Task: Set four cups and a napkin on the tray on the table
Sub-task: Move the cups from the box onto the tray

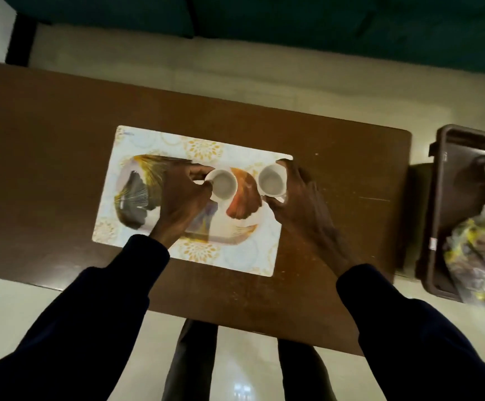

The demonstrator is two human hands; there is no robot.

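Observation:
A white tray with a painted bird pattern lies on a pale patterned placemat in the middle of the brown table. My left hand grips a white cup over the tray's middle. My right hand grips a second white cup over the tray's right end. Both cups are upright with their mouths facing up. I cannot tell whether they touch the tray. No napkin is in view.
A dark brown bin stands on the floor right of the table, holding a crumpled plastic bag. A dark green sofa runs along the far side. The pale floor shows below the table's near edge.

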